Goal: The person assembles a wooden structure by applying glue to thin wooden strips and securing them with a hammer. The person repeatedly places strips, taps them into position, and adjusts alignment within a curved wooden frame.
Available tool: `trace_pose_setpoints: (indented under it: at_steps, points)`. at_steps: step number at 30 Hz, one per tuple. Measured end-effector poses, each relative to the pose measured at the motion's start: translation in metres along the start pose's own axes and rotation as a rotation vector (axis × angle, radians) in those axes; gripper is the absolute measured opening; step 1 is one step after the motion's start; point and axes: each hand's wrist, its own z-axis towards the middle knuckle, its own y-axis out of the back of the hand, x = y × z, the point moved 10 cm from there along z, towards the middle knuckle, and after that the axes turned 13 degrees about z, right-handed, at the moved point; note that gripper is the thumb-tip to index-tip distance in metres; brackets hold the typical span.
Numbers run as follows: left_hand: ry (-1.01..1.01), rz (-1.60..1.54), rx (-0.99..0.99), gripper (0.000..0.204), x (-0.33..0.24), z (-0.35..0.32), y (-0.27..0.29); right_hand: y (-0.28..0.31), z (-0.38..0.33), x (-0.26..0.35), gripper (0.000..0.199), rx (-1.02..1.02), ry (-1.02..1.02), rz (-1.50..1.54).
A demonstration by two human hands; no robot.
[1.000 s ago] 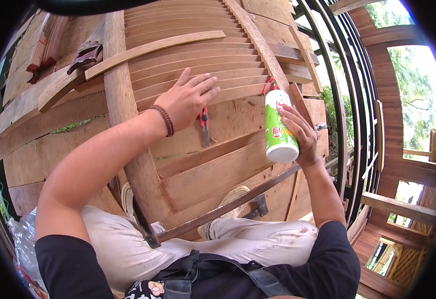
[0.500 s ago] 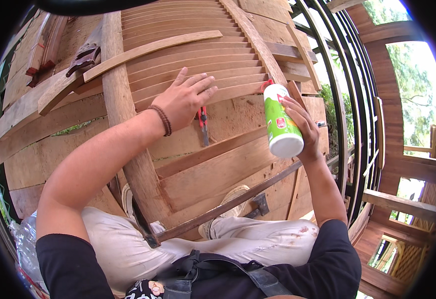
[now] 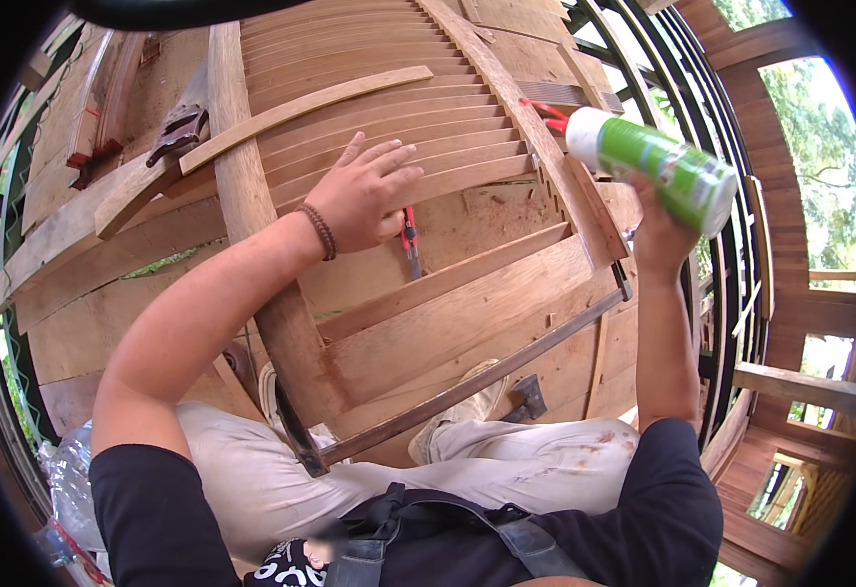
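The green-and-white bottle is tilted in the right hand, its red nozzle aimed up-left and its base down-right, over the side of the slatted wooden frame. The frame lies flat, pale brown slats in close parallel rows between two long rails, the right one notched; a wide board spans its near end.

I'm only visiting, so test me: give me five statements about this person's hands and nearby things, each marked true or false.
1. The right hand holds a green-and-white bottle. True.
2. The left hand holds a saw. False: it is spread open over the wooden slats.
3. A red-handled knife lies near the left hand. True.
4. The bottle stands upright. False: it is held tilted.
5. A wooden strip lies across the slats. True.
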Motion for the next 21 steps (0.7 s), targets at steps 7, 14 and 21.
trace_pose_setpoints:
  at_steps: [7,14,21]
  points:
    - [0.292,0.167,-0.343,0.036,0.121,-0.012,0.067,-0.087,-0.025,-0.017,0.037,0.069,-0.449,0.719]
    - [0.279,0.212,-0.367,0.034,0.14,-0.048,0.07,-0.204,-0.083,-0.016,0.038,0.348,-0.612,0.839]
    - [0.338,0.164,-0.307,0.033,0.143,-0.042,0.065,-0.224,-0.091,-0.011,0.038,0.371,-0.579,0.905]
